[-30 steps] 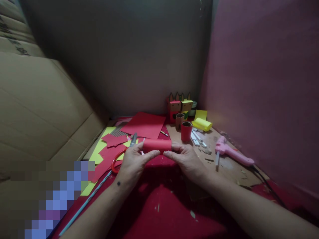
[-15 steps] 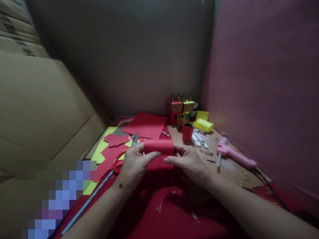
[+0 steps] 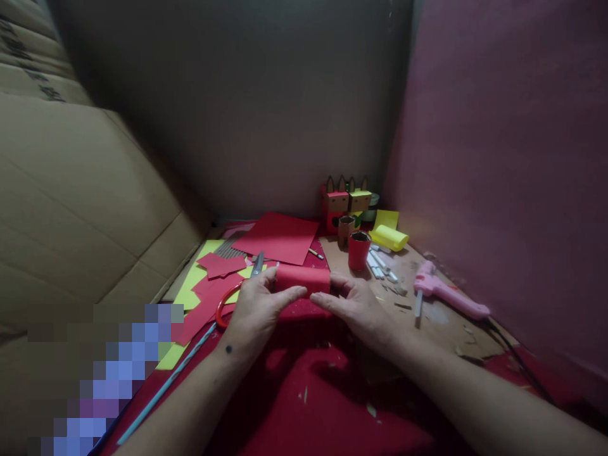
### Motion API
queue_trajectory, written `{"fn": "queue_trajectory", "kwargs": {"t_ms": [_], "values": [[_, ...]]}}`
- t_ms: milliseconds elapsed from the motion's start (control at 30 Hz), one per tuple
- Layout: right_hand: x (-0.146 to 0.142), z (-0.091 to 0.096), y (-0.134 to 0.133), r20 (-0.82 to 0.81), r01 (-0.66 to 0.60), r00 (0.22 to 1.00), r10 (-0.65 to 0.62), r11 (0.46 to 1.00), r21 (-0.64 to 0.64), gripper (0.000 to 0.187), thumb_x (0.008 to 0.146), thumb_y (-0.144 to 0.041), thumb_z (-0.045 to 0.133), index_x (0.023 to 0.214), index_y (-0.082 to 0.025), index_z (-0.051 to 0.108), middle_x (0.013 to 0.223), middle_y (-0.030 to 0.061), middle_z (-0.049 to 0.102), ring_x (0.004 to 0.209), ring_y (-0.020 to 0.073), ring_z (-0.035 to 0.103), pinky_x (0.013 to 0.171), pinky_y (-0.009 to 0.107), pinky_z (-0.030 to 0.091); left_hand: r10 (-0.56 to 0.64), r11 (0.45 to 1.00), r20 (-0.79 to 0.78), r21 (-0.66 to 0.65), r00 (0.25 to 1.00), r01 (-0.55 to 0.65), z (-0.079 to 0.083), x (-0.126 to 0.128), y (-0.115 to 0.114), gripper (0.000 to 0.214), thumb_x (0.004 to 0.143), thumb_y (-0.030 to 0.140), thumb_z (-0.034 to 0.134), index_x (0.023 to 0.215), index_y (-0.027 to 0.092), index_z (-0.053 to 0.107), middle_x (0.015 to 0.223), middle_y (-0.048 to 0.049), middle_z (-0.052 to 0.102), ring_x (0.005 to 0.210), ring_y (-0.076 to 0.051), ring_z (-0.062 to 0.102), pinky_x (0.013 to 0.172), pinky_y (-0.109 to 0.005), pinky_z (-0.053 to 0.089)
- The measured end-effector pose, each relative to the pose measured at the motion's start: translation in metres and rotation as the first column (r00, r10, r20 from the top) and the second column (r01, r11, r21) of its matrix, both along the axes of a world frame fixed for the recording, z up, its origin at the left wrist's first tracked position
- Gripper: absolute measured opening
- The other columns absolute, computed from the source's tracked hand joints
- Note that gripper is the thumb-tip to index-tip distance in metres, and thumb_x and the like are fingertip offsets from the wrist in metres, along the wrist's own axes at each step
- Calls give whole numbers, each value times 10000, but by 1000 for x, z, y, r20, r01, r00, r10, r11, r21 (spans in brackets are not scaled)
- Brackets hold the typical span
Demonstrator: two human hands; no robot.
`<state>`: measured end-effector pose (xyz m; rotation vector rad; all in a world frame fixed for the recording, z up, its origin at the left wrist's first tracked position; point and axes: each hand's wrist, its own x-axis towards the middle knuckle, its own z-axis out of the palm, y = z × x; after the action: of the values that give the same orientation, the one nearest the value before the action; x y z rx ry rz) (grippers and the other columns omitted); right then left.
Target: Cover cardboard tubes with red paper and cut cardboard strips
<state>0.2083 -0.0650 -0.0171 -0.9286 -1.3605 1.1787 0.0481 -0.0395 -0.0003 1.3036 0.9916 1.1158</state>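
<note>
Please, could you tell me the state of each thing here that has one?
Red paper roll: curled, held between both hands
Left hand: gripping the roll's left end
Right hand: at the roll's right end
Scissors: partly hidden, open or closed unclear
Pink glue gun: lying down, cord attached
Red tube: upright, open-topped
Brown cardboard tube: upright, open-topped
Large red sheet: lying flat

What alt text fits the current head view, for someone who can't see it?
A person's left hand and right hand hold a red roll-shaped piece between them, over a red surface. Red-handled scissors lie partly behind the left hand; on the right, a pink glue gun rests on cardboard. Farther back stand a red tube and two animal-like figures.
</note>
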Motion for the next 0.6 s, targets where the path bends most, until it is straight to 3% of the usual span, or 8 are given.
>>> {"fn": "queue_trajectory", "kwargs": {"t_ms": [167, 333, 467, 600], "values": [[0, -1, 3, -67, -39, 997, 38, 999, -21, 240, 750, -278, 606, 969, -231, 689, 896, 28, 685, 898, 204, 599, 789, 348, 459, -7, 999, -61, 40, 998, 9, -4, 1, 2, 276, 624, 169, 696, 892, 142, 636, 818, -43, 699, 710, -160, 627, 705, -282, 475], [4, -10, 10, -285, -145, 952, 109, 983, -111, 301, 753, -260, 600, 1046, -221, 660, 794, 10, 682, 642, 144, 598, 634, 288, 454, 53, 989, -107, 146, 993, -37, -8, -4, 8, 323, 596, 90, 655, 910, 159, 622, 794, -5, 655, 737, -142, 591, 687, -243, 437], [7, -16, 14, -396, -203, 909, 131, 968, -145, 295, 745, -224, 603, 1033, -201, 662, 698, 11, 663, 525, 117, 552, 568, 269, 428, 96, 984, -119, 161, 988, -77, -5, -8, 9, 241, 654, 215, 674, 884, 166, 626, 803, -14, 643, 720, -142, 582, 683, -255, 435], [7, -16, 12, -368, -199, 921, 126, 965, -169, 324, 708, -163, 589, 1022, -188, 665, 671, 7, 652, 498, 103, 523, 541, 253, 408, 53, 990, -163, 138, 985, -31, -6, -6, 6, 256, 717, 362, 653, 877, 164, 634, 819, -32, 659, 719, -154, 594, 687, -271, 447]]}}
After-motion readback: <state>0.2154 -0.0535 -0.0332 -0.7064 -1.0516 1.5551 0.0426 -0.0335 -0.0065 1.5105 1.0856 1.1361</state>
